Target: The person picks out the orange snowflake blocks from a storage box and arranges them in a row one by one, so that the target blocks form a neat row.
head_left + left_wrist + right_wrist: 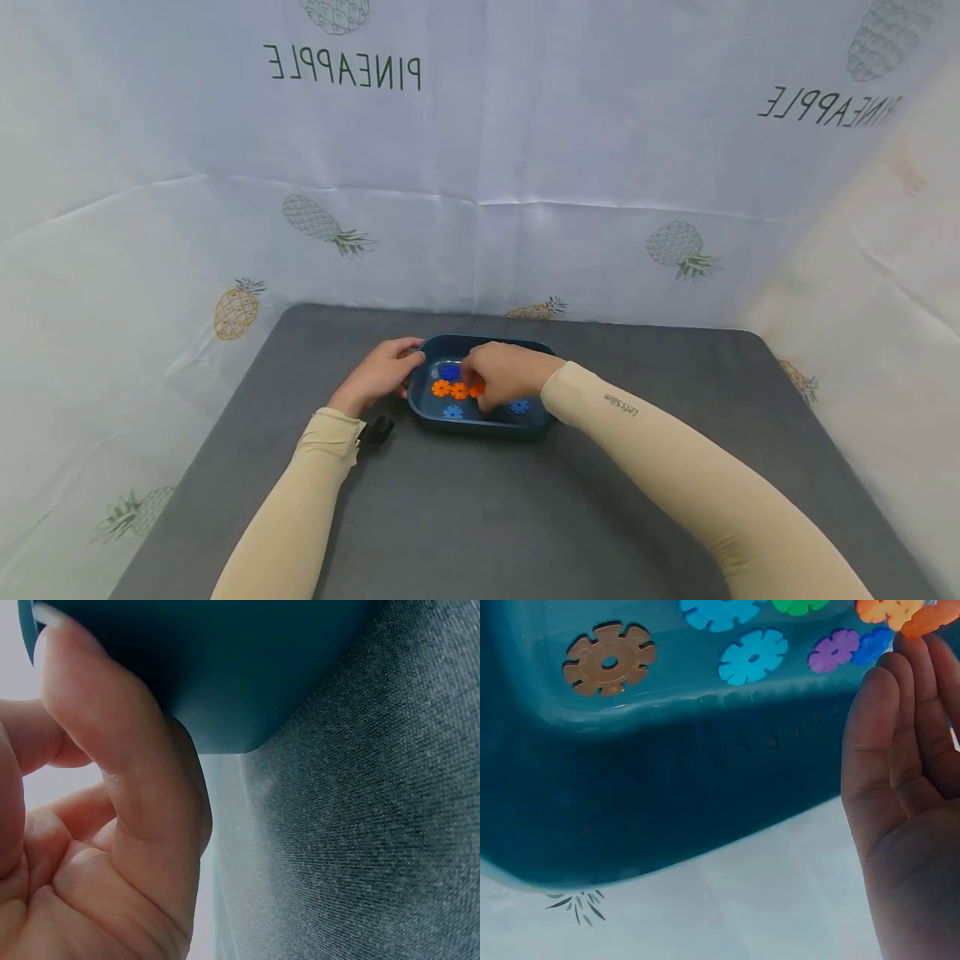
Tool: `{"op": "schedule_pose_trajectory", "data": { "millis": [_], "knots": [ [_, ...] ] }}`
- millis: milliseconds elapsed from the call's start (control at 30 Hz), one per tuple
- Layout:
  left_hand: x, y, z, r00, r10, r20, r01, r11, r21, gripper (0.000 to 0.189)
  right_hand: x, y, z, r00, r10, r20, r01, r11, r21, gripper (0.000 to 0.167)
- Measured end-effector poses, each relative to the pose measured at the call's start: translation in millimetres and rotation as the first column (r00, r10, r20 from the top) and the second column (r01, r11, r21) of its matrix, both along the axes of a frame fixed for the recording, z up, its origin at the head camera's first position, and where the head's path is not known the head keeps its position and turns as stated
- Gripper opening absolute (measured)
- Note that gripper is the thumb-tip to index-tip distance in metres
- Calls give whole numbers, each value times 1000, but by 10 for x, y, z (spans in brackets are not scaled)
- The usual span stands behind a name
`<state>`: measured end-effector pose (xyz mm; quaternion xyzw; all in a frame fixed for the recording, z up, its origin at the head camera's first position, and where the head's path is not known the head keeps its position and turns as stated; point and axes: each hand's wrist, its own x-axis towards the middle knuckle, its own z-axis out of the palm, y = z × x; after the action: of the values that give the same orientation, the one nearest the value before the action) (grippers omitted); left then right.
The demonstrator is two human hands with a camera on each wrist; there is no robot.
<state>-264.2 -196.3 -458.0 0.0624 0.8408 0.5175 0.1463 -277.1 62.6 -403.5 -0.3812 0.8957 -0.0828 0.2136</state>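
Note:
A dark teal tray (472,427) with rounded corners stands on the grey table, holding several small, flat, notched plastic discs. My left hand (382,368) grips the tray's left end, its thumb at the rim; in the left wrist view a thumb or finger (112,727) lies against the tray's outer wall (247,675). My right hand (510,371) reaches down into the tray. At its fingertips in the right wrist view, the fingers (904,735) pinch a tilted orange disc (931,619); the thumb is hidden there. Beside that hand lie orange discs (441,388) and a dark blue disc (450,372).
Other discs lie in the tray: brown (592,669), light blue (754,656), purple (834,651) and green (801,606). A small black object (381,430) is at the left wrist. Behind the grey table (480,517) hangs white cloth (480,150) printed with pineapples.

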Motion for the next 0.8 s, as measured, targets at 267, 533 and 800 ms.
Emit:
{"op": "schedule_pose_trajectory", "data": {
  "millis": [267, 533, 800],
  "knots": [
    [18, 23, 18, 1000, 6, -4, -6, 1000, -23, 52, 12, 161, 79, 999, -23, 49, 27, 996, -81, 36],
    [42, 16, 23, 1000, -2, -11, 2, 1000, -29, 53, 77, 399, 170, 994, -58, 90, 78, 968, -237, 31],
    [33, 36, 27, 1000, 3, 5, -3, 1000, -29, 54, 148, 789, 119, 963, -206, 173, 262, 860, -437, 30]
  ]
}}
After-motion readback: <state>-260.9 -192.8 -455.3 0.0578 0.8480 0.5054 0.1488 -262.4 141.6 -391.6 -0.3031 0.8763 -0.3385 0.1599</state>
